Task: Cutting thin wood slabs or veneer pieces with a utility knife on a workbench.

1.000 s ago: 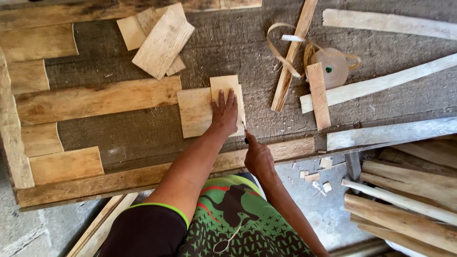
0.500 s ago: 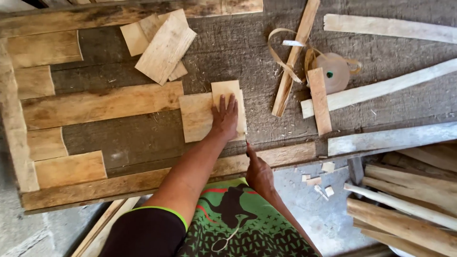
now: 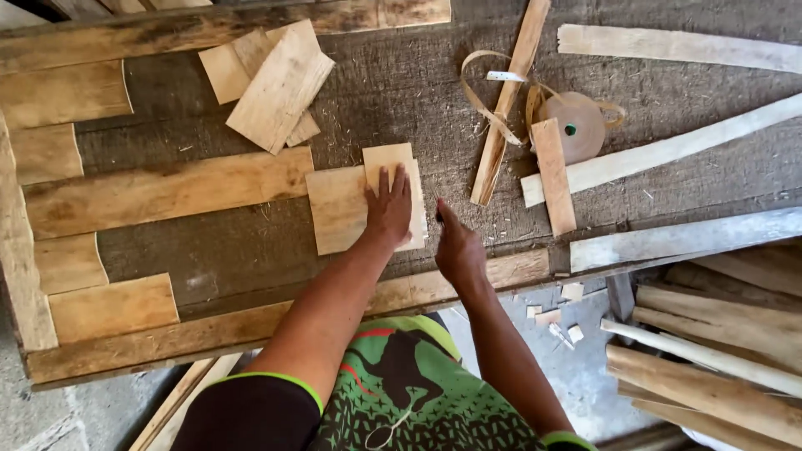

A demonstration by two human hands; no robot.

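Fingers spread flat on veneer sheets.
Left hand [image 3: 389,210] pinned the veneer sheets [image 3: 351,205] against sliding; right hand [image 3: 458,247] pinched a small tool, unidentifiable.

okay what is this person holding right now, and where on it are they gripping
Nothing is gripped outright. The left hand lies flat, pressing down the small veneer piece. The right hand may pinch something thin at that piece's right edge; too small to tell.

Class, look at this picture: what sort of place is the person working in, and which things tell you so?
Probably a rough woodworking shop. The left hand presses a thin wood sheet flat on a worn workbench, a roll of brown tape lies among wooden strips, and offcut boards are piled beside the bench.
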